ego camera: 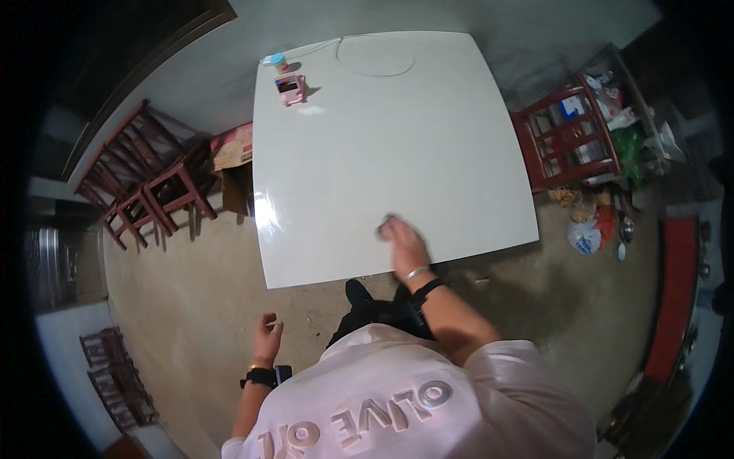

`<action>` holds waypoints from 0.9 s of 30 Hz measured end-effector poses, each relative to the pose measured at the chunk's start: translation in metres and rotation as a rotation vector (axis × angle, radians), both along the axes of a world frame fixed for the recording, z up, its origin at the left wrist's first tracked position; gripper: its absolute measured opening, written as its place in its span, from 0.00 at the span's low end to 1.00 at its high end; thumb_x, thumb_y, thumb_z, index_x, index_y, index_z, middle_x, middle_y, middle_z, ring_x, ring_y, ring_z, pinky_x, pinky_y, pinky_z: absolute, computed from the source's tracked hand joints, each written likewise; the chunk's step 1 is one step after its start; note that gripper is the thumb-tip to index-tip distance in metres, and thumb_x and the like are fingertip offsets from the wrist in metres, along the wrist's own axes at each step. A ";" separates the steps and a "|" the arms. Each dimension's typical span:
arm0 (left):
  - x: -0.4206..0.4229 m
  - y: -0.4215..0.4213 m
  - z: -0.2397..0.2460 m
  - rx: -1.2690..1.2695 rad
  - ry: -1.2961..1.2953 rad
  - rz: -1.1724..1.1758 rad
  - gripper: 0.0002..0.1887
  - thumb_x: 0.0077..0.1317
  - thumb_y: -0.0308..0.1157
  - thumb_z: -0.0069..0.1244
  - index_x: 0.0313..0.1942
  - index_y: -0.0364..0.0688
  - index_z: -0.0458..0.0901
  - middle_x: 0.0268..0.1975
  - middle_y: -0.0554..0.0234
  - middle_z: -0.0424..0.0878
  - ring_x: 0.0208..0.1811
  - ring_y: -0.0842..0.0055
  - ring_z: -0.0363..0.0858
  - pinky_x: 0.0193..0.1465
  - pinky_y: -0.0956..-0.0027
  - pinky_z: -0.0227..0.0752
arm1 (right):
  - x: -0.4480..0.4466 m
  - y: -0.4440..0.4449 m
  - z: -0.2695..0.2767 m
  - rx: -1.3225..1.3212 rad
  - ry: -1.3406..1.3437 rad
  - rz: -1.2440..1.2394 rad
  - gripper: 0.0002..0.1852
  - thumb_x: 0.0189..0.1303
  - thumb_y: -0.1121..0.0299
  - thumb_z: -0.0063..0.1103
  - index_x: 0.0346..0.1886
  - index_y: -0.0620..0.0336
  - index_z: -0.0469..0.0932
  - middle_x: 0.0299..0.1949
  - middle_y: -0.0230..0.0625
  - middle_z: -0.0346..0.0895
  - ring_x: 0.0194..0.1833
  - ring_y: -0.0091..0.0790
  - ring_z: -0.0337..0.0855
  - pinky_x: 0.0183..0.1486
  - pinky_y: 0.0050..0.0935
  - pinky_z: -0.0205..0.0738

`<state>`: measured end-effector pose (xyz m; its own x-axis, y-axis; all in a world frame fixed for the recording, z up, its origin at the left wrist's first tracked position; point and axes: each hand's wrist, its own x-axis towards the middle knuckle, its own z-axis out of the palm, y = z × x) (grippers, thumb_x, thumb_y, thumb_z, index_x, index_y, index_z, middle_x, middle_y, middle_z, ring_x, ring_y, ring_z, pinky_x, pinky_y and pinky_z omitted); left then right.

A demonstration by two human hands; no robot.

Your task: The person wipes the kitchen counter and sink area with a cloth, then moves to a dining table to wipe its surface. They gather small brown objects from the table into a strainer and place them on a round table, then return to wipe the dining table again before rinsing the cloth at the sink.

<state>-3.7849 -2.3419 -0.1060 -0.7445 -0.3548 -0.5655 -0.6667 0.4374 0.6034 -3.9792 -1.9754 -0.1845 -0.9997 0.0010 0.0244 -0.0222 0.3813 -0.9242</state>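
My right hand (406, 238) is over the near edge of a white table (390, 155), its fingers closed around a small dark object (387, 224). Motion blur hides what that object is. Away from the table, my left hand (268, 338) hangs low on the left above the floor, fingers loosely curled and apart, holding nothing. At the table's far left corner a pink device (291, 90) with a dark screen or panel stands beside a small jar with a light blue lid (278, 61). A thin pale cable (375, 74) lies looped along the far edge.
Dark red wooden chairs (155, 172) and an open cardboard box (233, 163) stand left of the table. On the right are another red wooden chair (565, 135) and a rack of bagged goods (628, 137). Several plastic bags (585, 235) rest on the floor below it.
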 end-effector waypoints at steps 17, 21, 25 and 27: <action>-0.067 0.341 0.002 0.156 -0.103 0.131 0.20 0.68 0.36 0.54 0.55 0.33 0.76 0.52 0.50 0.82 0.50 0.67 0.82 0.53 0.65 0.77 | 0.052 0.502 -0.087 0.501 -0.368 -0.503 0.18 0.71 0.75 0.45 0.62 0.61 0.72 0.59 0.52 0.75 0.59 0.52 0.74 0.62 0.41 0.68; -0.084 0.385 0.013 0.064 0.052 -0.075 0.20 0.68 0.35 0.54 0.56 0.34 0.75 0.52 0.52 0.81 0.47 0.68 0.83 0.50 0.65 0.78 | 0.071 0.559 -0.083 0.294 -0.459 -0.538 0.16 0.72 0.74 0.44 0.60 0.63 0.74 0.57 0.49 0.77 0.57 0.47 0.77 0.61 0.39 0.69; -0.101 0.394 0.016 -0.025 0.028 -0.151 0.18 0.68 0.36 0.54 0.52 0.33 0.78 0.49 0.51 0.84 0.49 0.66 0.83 0.52 0.65 0.77 | 0.052 0.581 -0.067 0.327 -0.504 -0.499 0.16 0.73 0.75 0.44 0.60 0.64 0.75 0.58 0.47 0.78 0.57 0.44 0.78 0.61 0.39 0.71; -0.114 0.395 0.012 -0.022 0.057 -0.181 0.16 0.68 0.36 0.54 0.49 0.33 0.79 0.47 0.50 0.85 0.48 0.65 0.84 0.52 0.65 0.77 | 0.034 0.583 -0.064 0.189 -0.529 -0.496 0.16 0.73 0.74 0.44 0.60 0.63 0.75 0.58 0.46 0.78 0.58 0.43 0.78 0.61 0.38 0.70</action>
<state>-3.8985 -1.9468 -0.0940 -0.8279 -0.2240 -0.5141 -0.5410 0.5609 0.6267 -3.9456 -1.3925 -0.2482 -0.7615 0.4978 -0.4150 0.6226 0.3841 -0.6818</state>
